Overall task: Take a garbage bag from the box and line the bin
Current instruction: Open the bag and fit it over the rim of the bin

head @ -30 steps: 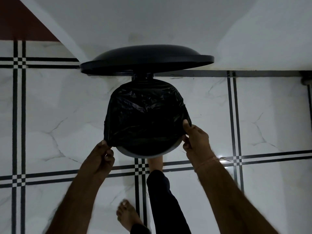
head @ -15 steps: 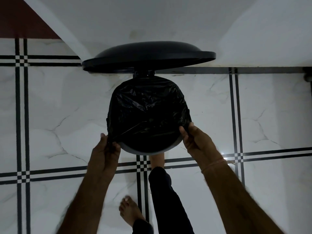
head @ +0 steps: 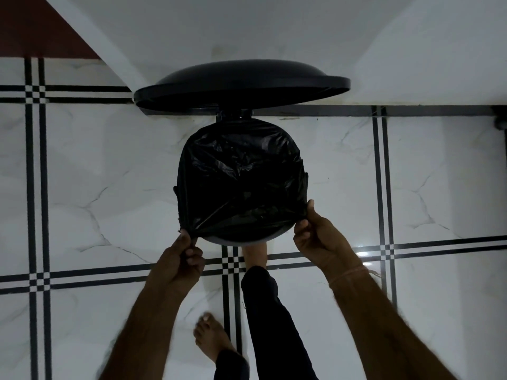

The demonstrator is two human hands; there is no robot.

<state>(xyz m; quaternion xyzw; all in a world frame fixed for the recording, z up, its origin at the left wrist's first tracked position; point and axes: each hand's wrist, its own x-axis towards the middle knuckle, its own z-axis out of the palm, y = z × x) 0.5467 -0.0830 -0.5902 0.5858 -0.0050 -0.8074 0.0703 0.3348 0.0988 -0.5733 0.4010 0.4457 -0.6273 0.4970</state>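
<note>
A round pedal bin stands on the floor below me, its black lid raised and tilted toward the wall. A black garbage bag is spread over the bin's mouth and covers most of it. Only a thin strip of the bin's near rim shows below the plastic. My left hand pinches the bag's edge at the near left of the rim. My right hand grips the bag's edge at the near right. The box of bags is out of view.
My foot in a dark trouser leg reaches under the bin's front; the other bare foot stands further back. White marble tiles with black stripe lines cover the floor. A white wall rises just behind the bin.
The bag's near edge has been drawn further down over the front rim, so less rim shows. My left hand shifted right and now pinches the plastic tightly.
</note>
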